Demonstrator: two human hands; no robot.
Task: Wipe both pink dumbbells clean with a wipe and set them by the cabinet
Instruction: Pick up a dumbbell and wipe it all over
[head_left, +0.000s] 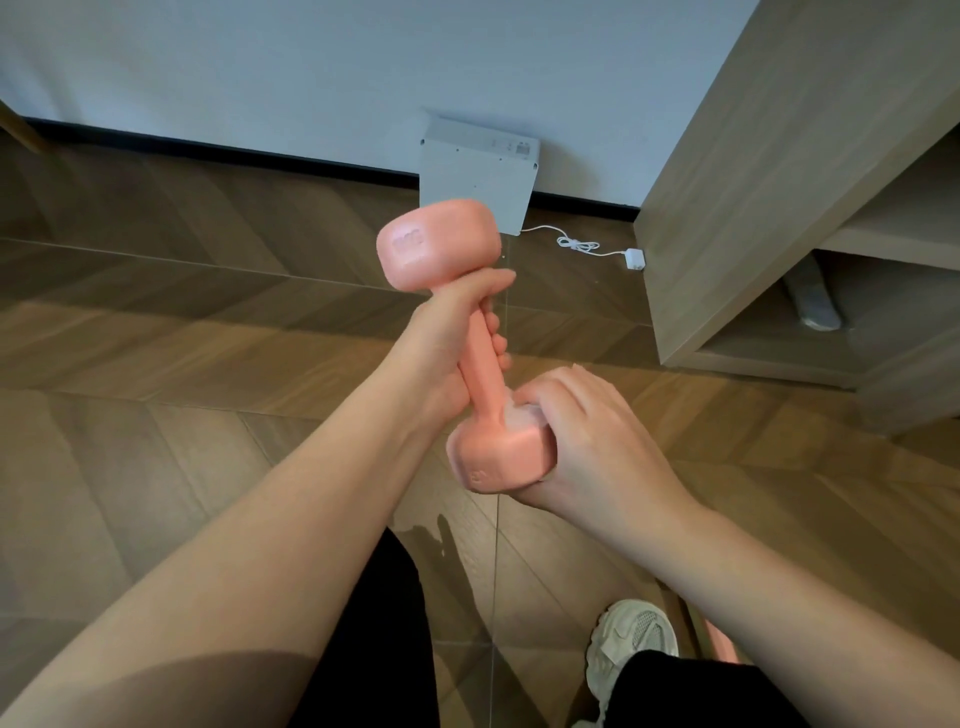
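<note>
I hold a pink dumbbell (483, 353) nearly upright in front of me above the floor. My left hand (441, 343) grips its handle just under the upper head. My right hand (576, 436) wraps the lower head and presses a white wipe (524, 413) against it; only a small patch of the wipe shows between my fingers. A pink shape (724, 642) peeks out at the lower right behind my right forearm, possibly the second dumbbell. The wooden cabinet (769, 208) stands at the right.
A white box (478, 182) leans against the wall, with a white cable and plug (635, 259) on the wooden floor beside the cabinet. A grey object (813, 301) lies on the cabinet's lower shelf. My white sneaker (631, 644) and black trousers are at the bottom.
</note>
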